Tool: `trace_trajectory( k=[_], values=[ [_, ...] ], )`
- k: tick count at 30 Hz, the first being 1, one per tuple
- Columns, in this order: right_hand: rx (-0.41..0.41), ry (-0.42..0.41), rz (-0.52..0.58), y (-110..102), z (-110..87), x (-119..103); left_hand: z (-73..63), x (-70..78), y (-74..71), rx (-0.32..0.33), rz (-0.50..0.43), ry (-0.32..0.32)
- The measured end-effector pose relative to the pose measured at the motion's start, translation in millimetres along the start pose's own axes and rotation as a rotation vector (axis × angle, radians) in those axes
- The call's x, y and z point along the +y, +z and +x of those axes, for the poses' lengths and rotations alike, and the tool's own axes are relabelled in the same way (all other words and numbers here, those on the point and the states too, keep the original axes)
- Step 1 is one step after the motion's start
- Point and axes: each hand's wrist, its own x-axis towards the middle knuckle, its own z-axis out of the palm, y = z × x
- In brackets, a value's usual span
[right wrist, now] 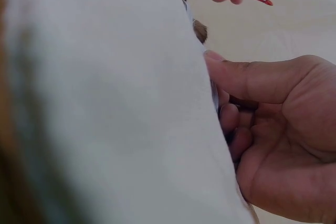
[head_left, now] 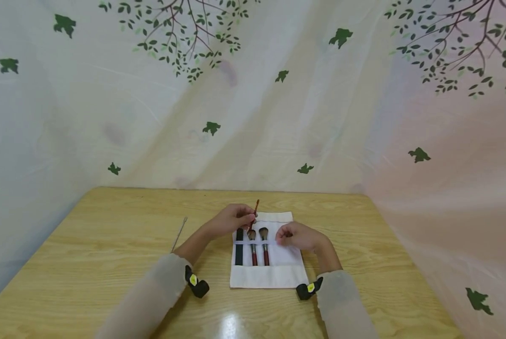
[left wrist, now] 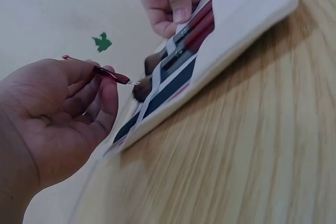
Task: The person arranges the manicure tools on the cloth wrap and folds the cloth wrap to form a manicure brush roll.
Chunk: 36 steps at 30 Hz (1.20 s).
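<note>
A white cloth brush roll point(head_left: 267, 278) lies unfolded on the table. Under its white elastic band point(head_left: 271, 242) sit two red-handled makeup brushes point(head_left: 254, 254), bristles toward the far side, and a flat black strip point(head_left: 239, 252) at the left. Above the bristles, my left hand point(head_left: 234, 219) pinches a thin dark-red stick point(left wrist: 113, 75) between thumb and fingers; its metal tip points toward the brush heads in the left wrist view. On the right side of the roll, my right hand point(head_left: 299, 237) pinches the elastic band, its fingers curled at the cloth point(right wrist: 126, 93).
A thin silver rod point(head_left: 179, 234) lies on the wooden table point(head_left: 109, 245), beside my left forearm. Behind the table's far edge hangs a pale curtain point(head_left: 253, 155) printed with leaves and branches. Each wrist carries a small black camera point(head_left: 199, 287).
</note>
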Motion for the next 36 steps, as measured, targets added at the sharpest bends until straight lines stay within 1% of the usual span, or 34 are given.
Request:
trace_trajectory(
  k=[2,6,9,13,16,21,25,30,33,36],
  values=[
    [-0.002,-0.001,-0.008,0,0.1,0,5.8,1.9,7.8,0.002,-0.044,-0.015],
    [-0.006,-0.004,-0.02,-1,0.4,1,16.0,0.0,19.4,0.027,-0.128,-0.022],
    [-0.007,-0.01,-0.021,-1,0.5,1,21.2,-1.8,24.2,0.043,-0.18,-0.02],
    [-0.001,-0.001,-0.018,-1,0.1,0,24.5,-1.0,27.2,0.036,-0.224,-0.023],
    [0.003,0.011,-0.014,0,0.1,-1,25.7,-0.9,28.8,0.027,-0.229,-0.018],
    [0.0,0.012,-0.008,0,0.6,-1,27.8,-0.2,33.4,0.036,-0.217,-0.013],
    [-0.004,0.004,-0.008,0,0.9,-1,31.3,0.2,38.1,0.06,-0.234,-0.011],
    [-0.004,-0.009,-0.013,-1,1.8,2,36.6,-1.8,43.0,0.101,-0.265,0.008],
    [-0.002,-0.009,-0.013,-2,2.3,3,39.5,-4.8,45.2,0.12,-0.234,0.014],
    [-0.002,-0.012,-0.006,-2,3.4,4,41.7,-8.1,46.6,0.133,-0.186,0.003]
  ],
)
